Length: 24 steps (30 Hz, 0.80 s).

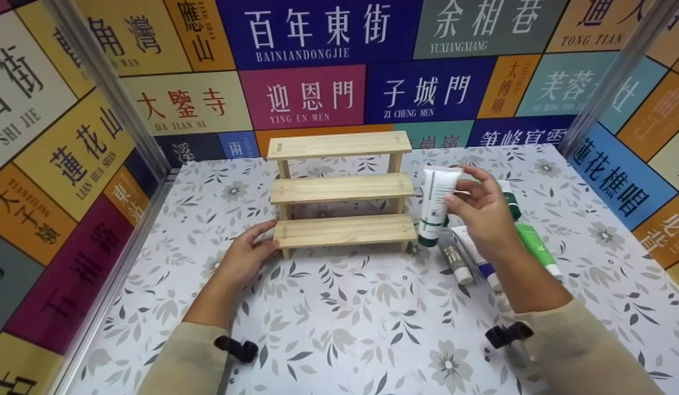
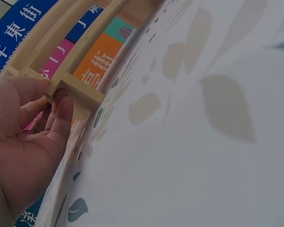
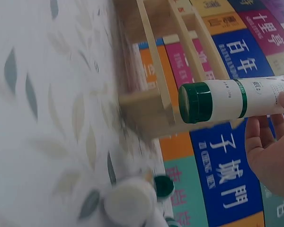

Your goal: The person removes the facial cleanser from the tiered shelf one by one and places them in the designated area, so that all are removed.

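Note:
A three-step wooden display rack (image 1: 345,187) stands on the table, its steps bare. My left hand (image 1: 246,253) grips the left end of the lowest step; in the left wrist view the thumb lies on top and the fingers curl beneath the board (image 2: 80,90). To the right of the rack, my right hand (image 1: 485,211) pinches a white tube (image 1: 439,200) with a dark green cap, held upright with the cap down. The right wrist view shows this tube's green cap (image 3: 195,102) close to the rack's end, with thumb and fingers on its far part.
Under and behind my right hand lie several more tubes: a grey-brown one (image 1: 454,262), a white and purple one (image 1: 474,249), a bright green one (image 1: 538,249) and one with a dark green cap (image 1: 512,204). Printed panels (image 1: 317,90) enclose the flower-patterned table (image 1: 339,329).

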### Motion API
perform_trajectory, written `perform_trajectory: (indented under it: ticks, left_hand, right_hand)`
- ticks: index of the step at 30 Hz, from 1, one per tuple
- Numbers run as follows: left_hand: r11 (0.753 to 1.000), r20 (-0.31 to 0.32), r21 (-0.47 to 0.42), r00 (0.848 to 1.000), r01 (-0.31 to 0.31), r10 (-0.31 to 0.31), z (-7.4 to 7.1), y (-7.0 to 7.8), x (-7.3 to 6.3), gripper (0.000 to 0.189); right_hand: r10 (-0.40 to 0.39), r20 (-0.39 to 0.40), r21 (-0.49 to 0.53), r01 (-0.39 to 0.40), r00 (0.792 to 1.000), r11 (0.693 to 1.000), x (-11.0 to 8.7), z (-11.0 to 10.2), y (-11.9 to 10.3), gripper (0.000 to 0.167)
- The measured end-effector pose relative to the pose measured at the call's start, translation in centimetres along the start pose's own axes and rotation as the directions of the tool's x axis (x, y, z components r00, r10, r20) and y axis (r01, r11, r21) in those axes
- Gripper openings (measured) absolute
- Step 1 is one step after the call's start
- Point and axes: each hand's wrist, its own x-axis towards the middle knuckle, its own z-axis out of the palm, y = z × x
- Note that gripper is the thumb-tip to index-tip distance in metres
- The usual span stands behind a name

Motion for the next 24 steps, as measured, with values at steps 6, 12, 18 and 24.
perform_trajectory:
  ticks: [6, 12, 18, 24]
  left_hand:
    - [1.0, -0.005, 0.003, 1.0, 0.013, -0.013, 0.1, -0.1, 0.1, 0.055]
    - [1.0, 0.01, -0.005, 0.999, -0.031, 0.031, 0.0, -0.5, 0.1, 0.056]
    - [0.999, 0.007, -0.024, 0.999, -0.032, 0.033, 0.0, -0.4, 0.1, 0.055]
    - [0.999, -0.001, -0.041, 1.0, -0.004, 0.004, 0.2, -0.1, 0.0, 0.056]
  right_hand:
    - [0.01, -0.037, 0.081, -0.007, 0.999, 0.997, -0.1, -3.7, -0.3, 0.062]
    - [0.017, -0.051, 0.168, -0.008, 0.999, 0.986, -0.2, -6.8, -0.8, 0.065]
    - [0.062, -0.075, 0.249, -0.042, 0.995, 0.968, 0.0, -9.9, -1.1, 0.071]
    - [0.151, -0.13, 0.24, -0.117, 0.98, 0.964, 0.3, -13.2, -1.6, 0.071]
